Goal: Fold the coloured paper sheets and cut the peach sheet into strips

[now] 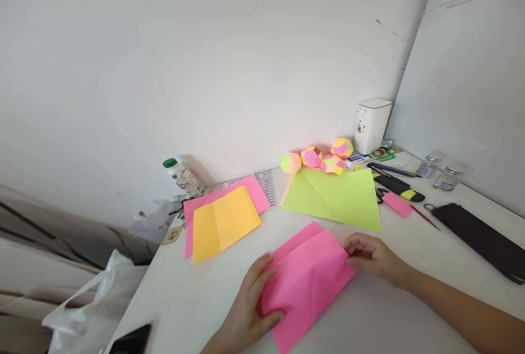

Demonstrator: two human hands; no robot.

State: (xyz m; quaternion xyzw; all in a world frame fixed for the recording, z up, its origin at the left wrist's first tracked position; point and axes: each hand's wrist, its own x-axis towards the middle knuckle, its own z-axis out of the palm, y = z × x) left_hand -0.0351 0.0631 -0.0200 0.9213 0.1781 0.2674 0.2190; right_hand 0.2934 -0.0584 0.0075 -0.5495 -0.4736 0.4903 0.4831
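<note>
A folded sheet of bright pink paper (314, 277) lies at a slant over the white table, between my two hands. My left hand (250, 307) grips its left edge, thumb on top and fingers at the far side. At the upper right corner, my right hand (369, 255) pinches the paper between thumb and fingers. Yellow creased paper (225, 220) rests on another pink sheet (256, 192) to the left. Behind my hands is a green sheet (334, 198) with a crease.
Several colourful paper balls (311, 157) sit by the wall near a white container (372, 127). A green-capped bottle (186, 179) stands at the back left. Right side: a black case (479, 239), a red pen (425, 217), glass jars (448, 178). A phone (131, 340) lies front left.
</note>
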